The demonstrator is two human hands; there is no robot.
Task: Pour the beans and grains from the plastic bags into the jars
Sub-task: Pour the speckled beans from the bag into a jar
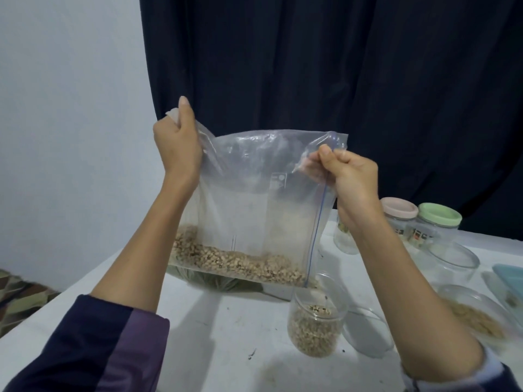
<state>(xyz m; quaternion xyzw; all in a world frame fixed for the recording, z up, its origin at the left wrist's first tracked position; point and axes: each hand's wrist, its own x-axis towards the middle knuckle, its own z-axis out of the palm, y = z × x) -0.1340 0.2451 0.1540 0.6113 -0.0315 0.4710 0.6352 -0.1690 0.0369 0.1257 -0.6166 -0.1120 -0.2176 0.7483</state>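
Note:
I hold a clear zip bag (254,193) up above the table, turned sideways so its blue zip edge runs down the right side. Pale black-eyed beans (235,261) lie along its lower edge. My left hand (177,142) grips the upper left corner. My right hand (351,176) pinches the upper right corner by the zip. Just below the bag's lower right corner stands an open glass jar (317,326), partly filled with the same beans.
A white table (226,349) carries more jars on the right: one with a pink lid (399,207), one with a green lid (440,215), an open jar of tan grain (475,318), empty clear ones (452,264). A green-filled bag (215,282) lies behind. A dark curtain (311,66) hangs behind.

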